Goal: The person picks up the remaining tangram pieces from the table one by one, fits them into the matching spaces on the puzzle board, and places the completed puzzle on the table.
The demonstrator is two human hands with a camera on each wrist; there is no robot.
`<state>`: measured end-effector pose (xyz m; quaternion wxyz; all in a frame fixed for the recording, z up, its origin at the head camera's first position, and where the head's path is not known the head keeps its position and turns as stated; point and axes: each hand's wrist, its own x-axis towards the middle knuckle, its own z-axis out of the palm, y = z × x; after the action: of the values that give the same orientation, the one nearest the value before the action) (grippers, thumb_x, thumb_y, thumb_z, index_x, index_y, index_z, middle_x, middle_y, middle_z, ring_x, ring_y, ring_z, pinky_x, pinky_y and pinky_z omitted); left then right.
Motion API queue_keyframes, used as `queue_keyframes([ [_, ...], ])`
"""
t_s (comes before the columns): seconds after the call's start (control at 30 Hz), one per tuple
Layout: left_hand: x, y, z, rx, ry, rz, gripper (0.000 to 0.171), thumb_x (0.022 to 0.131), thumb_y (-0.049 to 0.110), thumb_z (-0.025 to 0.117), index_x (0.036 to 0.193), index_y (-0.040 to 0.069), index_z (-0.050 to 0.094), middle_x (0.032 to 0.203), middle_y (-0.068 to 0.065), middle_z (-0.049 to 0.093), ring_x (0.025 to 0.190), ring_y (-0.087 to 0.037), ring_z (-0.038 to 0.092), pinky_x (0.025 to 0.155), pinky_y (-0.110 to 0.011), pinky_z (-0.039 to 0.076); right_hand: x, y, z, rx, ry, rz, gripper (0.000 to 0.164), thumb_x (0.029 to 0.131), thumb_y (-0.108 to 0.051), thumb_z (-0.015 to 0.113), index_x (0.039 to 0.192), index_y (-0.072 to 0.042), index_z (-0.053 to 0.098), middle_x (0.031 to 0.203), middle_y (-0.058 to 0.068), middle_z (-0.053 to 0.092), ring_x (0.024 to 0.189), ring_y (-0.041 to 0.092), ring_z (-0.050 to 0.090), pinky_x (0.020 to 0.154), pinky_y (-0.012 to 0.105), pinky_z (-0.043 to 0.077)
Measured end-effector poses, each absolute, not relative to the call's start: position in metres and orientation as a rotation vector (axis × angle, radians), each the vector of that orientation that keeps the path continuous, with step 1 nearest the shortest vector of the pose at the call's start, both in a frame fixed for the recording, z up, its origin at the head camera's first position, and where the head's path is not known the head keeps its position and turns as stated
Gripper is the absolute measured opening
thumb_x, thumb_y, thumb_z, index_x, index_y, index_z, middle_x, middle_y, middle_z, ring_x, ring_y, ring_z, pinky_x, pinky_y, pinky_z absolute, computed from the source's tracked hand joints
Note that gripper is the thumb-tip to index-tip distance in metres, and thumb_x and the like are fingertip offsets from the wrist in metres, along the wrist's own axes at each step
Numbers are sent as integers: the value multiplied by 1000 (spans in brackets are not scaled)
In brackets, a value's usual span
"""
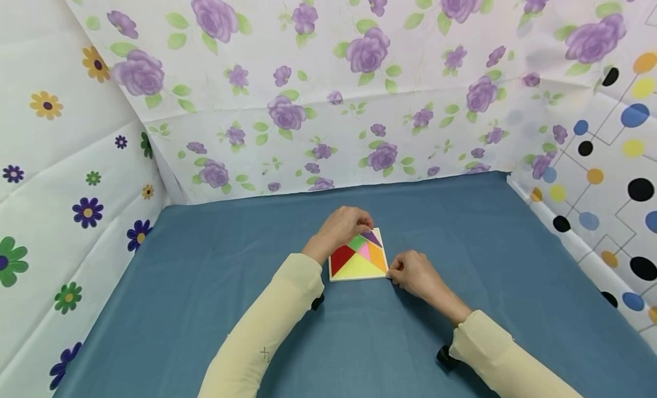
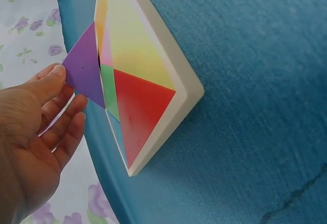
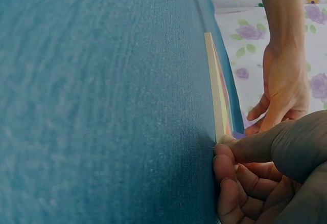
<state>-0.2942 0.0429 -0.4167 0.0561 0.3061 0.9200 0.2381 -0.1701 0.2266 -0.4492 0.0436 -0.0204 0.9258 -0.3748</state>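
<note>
A square wooden tangram tray point(image 2: 190, 95) lies on the cloth in front of me. My left hand point(image 1: 343, 226) is over its far edge and pinches a purple triangle point(image 2: 86, 70) between thumb and fingers, tilted up at the tray's edge. Inside the tray are a red triangle point(image 2: 140, 111), a yellow triangle point(image 1: 361, 268), a green piece point(image 2: 109, 87), a pink piece point(image 1: 365, 251) and an orange piece point(image 1: 377, 255). Part of a blue piece point(image 2: 116, 128) shows beside the red one. My right hand point(image 1: 416, 274) pinches the tray's near right corner with thumb and index finger.
A blue cloth point(image 1: 246, 284) covers the table. Flower-printed white sheets point(image 1: 318, 61) stand behind and at the left, and a dotted sheet point(image 1: 616, 175) at the right. Black wrist bands point(image 1: 446, 358) show under the sleeves.
</note>
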Motion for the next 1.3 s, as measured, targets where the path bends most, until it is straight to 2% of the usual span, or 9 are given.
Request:
queue_keyframes([
  [0.77, -297, 45, -418, 1038, 2810, 597, 18, 100, 17, 70, 115, 17, 79, 111, 2, 74, 98, -12, 65, 93, -28, 54, -169, 225, -450, -56, 2844, -1126, 14, 93, -7, 77, 80, -5, 75, 64, 3, 63, 54, 17, 56, 51, 32, 47],
  [1.3, -293, 48, -425, 1058, 2879, 623, 22, 105, 14, 63, 118, 17, 79, 115, 1, 75, 106, -15, 66, 95, -29, 54, -169, 226, -451, -56, 2829, -1147, 16, 94, -7, 75, 79, -5, 74, 65, 3, 63, 54, 17, 56, 51, 32, 47],
])
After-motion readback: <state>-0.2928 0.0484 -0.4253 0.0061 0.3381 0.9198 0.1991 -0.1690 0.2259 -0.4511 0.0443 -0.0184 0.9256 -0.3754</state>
